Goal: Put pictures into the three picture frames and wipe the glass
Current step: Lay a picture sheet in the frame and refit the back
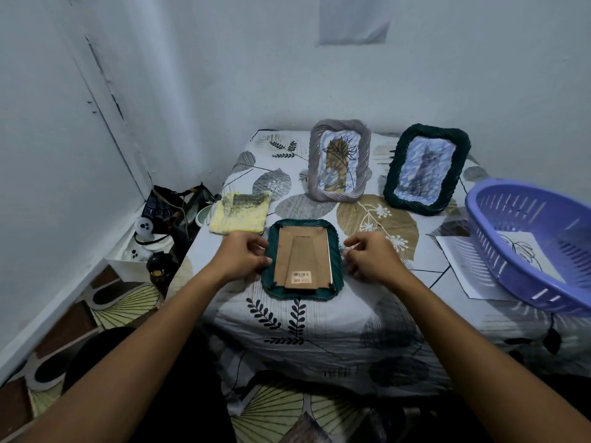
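My left hand (244, 255) curls at the nine o'clock edge of the dark green frame (302, 259), thumb and fingertips pinched on its rim. My right hand (371, 257) sits at the three o'clock edge, fingers bent inward and close to the rim; whether it really grips or only touches I cannot tell. Neither hand carries anything else.

The frame lies face down on the leaf-print cloth (319, 330), its brown backing board (303, 262) with the folded stand and a barcode sticker facing up. I judge the step to be the last frame: the backing looks seated, so the next move probably calls for lifting it by both edges and turning it over, keeping the board from slipping out.

At eleven o'clock from my left hand, just beyond it, lies the yellow cloth (240, 215), handy for wiping the glass. At twelve o'clock the grey frame (340, 159) stands upright with a picture in it, and at one o'clock the second green frame (427, 169) leans likewise. At three o'clock, well apart, the purple basket (524, 244) rests partly over a loose sheet (467, 270).
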Available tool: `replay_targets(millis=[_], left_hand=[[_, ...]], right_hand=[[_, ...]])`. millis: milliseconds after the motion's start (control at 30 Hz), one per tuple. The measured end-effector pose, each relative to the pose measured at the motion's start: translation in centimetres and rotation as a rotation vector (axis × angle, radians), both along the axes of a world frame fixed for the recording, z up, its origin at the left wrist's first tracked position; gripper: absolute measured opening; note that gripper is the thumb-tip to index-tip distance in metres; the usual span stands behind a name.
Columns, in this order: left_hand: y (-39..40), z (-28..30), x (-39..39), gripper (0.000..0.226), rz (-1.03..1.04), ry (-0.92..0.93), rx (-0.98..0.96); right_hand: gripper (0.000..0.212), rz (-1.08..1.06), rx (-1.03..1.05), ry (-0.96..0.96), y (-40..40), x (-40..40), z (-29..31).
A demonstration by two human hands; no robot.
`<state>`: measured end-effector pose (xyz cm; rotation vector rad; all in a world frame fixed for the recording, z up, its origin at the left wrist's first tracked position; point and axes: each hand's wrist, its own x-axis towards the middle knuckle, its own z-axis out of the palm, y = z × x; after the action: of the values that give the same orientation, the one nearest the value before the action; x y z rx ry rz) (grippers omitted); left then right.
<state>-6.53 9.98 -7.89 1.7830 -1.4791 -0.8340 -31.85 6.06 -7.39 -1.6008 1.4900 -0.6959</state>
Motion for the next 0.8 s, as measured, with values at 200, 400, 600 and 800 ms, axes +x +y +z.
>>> replay_targets(millis=[200, 400, 600, 800], left_hand=[[-1.1, -0.4, -0.2, 0.035, 0.076, 0.116, 0.09], [-1.3, -0.4, 0.1, 0.039, 0.096, 0.209, 0.138], [-1.3, -0.2, 0.2, 0.042, 0.117, 0.285, 0.164], [-1.3, -0.1, 0.1, 0.041, 0.131, 0.297, 0.173]], right_hand=[[0.005, 0.021, 0.107, 0.016, -1.0, 0.9, 0.1], [0.012, 0.006, 0.156, -0.059, -0.9, 1.0, 0.4], [0.017, 0.003, 0.163, -0.061, -0.9, 0.9, 0.2], [0.016, 0.007, 0.166, -0.034, -1.1, 1.0, 0.2]])
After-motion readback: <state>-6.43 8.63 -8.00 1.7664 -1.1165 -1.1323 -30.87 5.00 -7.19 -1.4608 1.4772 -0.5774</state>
